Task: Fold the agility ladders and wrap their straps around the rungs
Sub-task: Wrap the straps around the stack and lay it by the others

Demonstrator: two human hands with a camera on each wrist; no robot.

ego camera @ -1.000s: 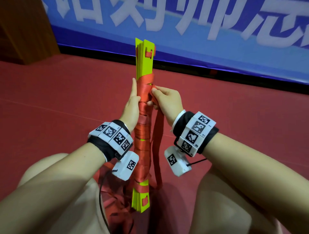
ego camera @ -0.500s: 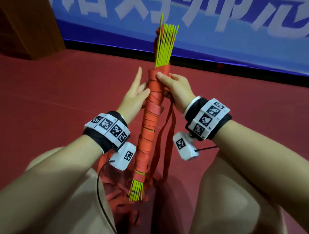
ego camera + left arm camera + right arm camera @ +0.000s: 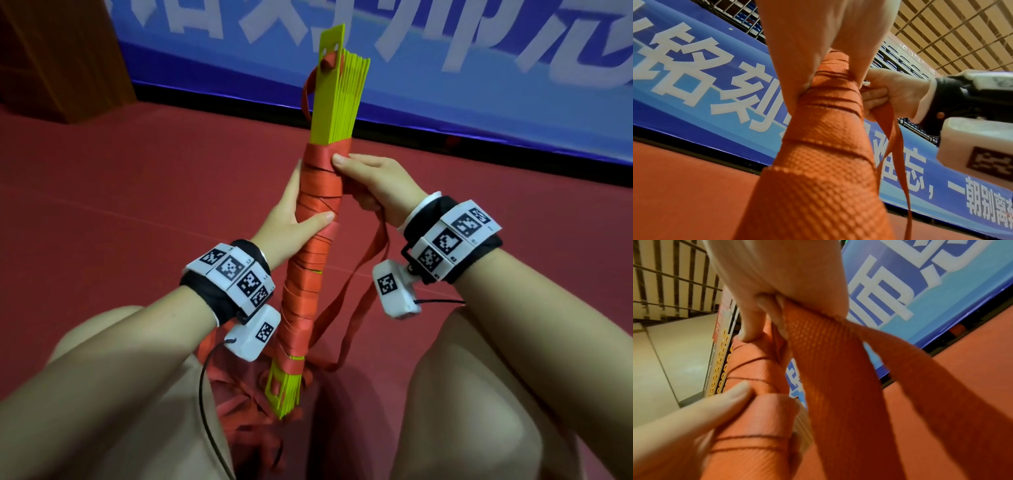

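The stack of flat yellow-green plastic rungs [image 3: 337, 99] is held up in the air, leaning a little, over the red floor [image 3: 137, 192] and between the person's knees. Most of its length is already wound round with the flat red woven strap [image 3: 320, 192]. The middle of the bundle is gripped by the left hand [image 3: 291, 219], with the thumb laid across the front. The top turn of strap is pinned under the thumb of the right hand [image 3: 373, 181], and the loose part is pinched in its curled fingers [image 3: 875, 99]. Loose loops of strap hang down from that hand. To do this step well, the strap should probably be kept pulled tight and flat, with no twist. Each new turn should be laid just beside the last one, and the bundle should not be let go.
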